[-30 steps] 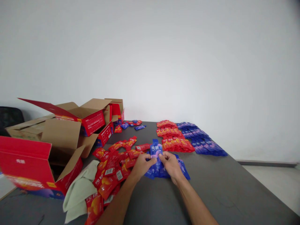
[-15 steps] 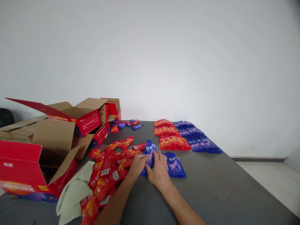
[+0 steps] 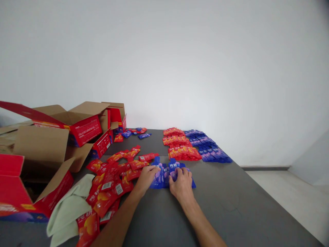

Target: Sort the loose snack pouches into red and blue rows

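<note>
Several blue pouches (image 3: 165, 175) lie side by side and partly overlapping on the dark table. My right hand (image 3: 182, 185) has its thumb and fingers around a blue pouch (image 3: 173, 165) at the right of this group. My left hand (image 3: 147, 176) rests at the left edge of the group, its fingers on the leftmost blue pouch (image 3: 157, 181). Left of my left hand spreads a loose heap of red pouches (image 3: 110, 185), some face up and some showing barcodes.
Overlapping rows of red pouches (image 3: 183, 152) and blue pouches (image 3: 214, 154) lie farther back. Open red cartons (image 3: 86, 130) stand at the left. A pale green cloth (image 3: 70, 209) lies beside the red heap. Small mixed pouches (image 3: 133, 131) are at the back. A wall rises behind the table (image 3: 231, 206).
The view has shifted a little. My right hand has moved right with a blue pouch, away from my left hand, uncovering blue pouches between them.
</note>
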Action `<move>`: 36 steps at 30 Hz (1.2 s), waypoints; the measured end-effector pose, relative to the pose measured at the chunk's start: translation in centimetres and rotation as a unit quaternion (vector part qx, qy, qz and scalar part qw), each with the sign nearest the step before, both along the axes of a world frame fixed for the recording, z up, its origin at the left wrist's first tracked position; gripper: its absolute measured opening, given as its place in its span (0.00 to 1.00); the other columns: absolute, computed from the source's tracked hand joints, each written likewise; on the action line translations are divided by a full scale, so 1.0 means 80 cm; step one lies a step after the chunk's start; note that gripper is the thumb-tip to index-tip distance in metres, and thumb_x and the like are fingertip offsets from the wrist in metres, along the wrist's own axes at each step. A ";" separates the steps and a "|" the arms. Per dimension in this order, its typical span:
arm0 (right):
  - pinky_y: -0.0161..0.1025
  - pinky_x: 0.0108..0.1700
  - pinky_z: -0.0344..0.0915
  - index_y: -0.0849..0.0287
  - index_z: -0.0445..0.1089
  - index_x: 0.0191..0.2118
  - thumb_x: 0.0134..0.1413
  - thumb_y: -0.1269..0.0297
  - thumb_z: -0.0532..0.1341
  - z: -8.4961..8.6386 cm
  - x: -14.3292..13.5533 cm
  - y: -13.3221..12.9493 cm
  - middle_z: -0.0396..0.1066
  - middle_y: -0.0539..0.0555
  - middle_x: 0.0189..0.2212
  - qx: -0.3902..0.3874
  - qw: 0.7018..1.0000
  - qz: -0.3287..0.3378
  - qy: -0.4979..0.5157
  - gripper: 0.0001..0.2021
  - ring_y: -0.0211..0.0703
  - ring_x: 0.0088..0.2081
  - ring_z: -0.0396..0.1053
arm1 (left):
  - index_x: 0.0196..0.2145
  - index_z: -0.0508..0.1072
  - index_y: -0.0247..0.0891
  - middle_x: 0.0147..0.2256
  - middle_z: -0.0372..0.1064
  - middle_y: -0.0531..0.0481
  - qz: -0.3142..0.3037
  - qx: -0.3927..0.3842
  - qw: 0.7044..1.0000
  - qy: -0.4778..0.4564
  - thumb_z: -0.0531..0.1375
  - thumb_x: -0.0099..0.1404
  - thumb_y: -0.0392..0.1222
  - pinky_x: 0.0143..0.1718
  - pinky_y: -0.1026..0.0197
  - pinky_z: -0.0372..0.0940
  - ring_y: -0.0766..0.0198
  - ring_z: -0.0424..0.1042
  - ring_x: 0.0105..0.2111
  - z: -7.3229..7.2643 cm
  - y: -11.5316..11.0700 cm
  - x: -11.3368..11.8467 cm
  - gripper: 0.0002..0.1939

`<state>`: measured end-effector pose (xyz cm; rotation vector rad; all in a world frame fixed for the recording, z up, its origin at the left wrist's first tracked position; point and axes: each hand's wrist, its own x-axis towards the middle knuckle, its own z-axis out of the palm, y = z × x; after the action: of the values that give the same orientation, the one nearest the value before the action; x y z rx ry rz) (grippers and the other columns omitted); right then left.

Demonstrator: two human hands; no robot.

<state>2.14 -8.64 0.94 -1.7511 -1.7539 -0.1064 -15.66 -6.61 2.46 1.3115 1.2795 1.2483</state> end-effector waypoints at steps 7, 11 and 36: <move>0.50 0.46 0.58 0.60 0.75 0.42 0.51 0.52 0.61 -0.015 0.025 0.008 0.67 0.68 0.48 -0.012 0.998 -0.054 -0.038 0.18 0.61 0.46 0.63 | 0.32 0.79 0.37 0.26 0.73 0.52 -0.010 -0.026 1.000 -0.001 0.58 0.49 0.37 0.23 0.66 0.56 0.67 0.65 0.21 -0.007 0.001 0.002 0.12; 0.50 0.46 0.58 0.62 0.75 0.43 0.53 0.51 0.60 -0.017 0.022 0.011 0.67 0.69 0.50 -0.034 0.997 -0.052 -0.044 0.20 0.61 0.47 0.63 | 0.34 0.78 0.37 0.26 0.72 0.53 -0.009 -0.032 0.999 -0.002 0.59 0.48 0.35 0.24 0.66 0.58 0.68 0.65 0.21 -0.008 0.001 0.000 0.14; 0.35 0.34 0.60 0.59 0.72 0.36 0.58 0.54 0.56 0.031 -0.029 0.027 0.73 0.53 0.28 -0.081 0.958 0.176 0.209 0.14 0.42 0.30 0.68 | 0.31 0.69 0.37 0.23 0.66 0.57 -0.049 0.021 0.995 -0.083 0.62 0.49 0.35 0.22 0.69 0.55 0.71 0.62 0.20 -0.012 0.001 -0.004 0.09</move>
<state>-0.19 -6.47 3.45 -1.4063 -1.7528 0.5359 -15.98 -6.51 1.51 1.2567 1.0656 1.2934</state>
